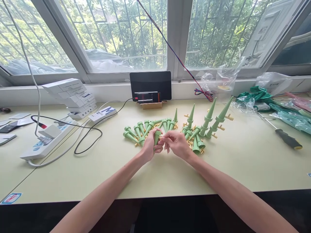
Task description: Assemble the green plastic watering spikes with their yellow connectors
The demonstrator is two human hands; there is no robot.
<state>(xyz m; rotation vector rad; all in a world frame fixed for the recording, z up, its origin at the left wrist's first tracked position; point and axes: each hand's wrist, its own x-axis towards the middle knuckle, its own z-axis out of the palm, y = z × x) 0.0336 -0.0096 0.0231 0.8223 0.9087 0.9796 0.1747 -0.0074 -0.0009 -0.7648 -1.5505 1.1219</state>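
Observation:
My left hand (148, 148) is closed round a green plastic watering spike (157, 136), its wide capped end up. From the right, my right hand (179, 144) pinches at the small yellow valve (159, 138) on that spike's side; the fingertips partly cover it. Behind my left hand lies a fan of loose green spikes (131, 131). More spikes (196, 142) lie heaped beside my right hand. Behind that heap, spikes stacked one into another (220, 118) stand upright with their points up and yellow valves sticking out.
A phone (148, 97) leans against a dark tablet (150, 81) at the back. On the left are a power strip (48, 139), cables, and stacked white boxes (75, 97). To the right lie a screwdriver (288, 138) and plastic bags (291, 115). Windows rise behind the table.

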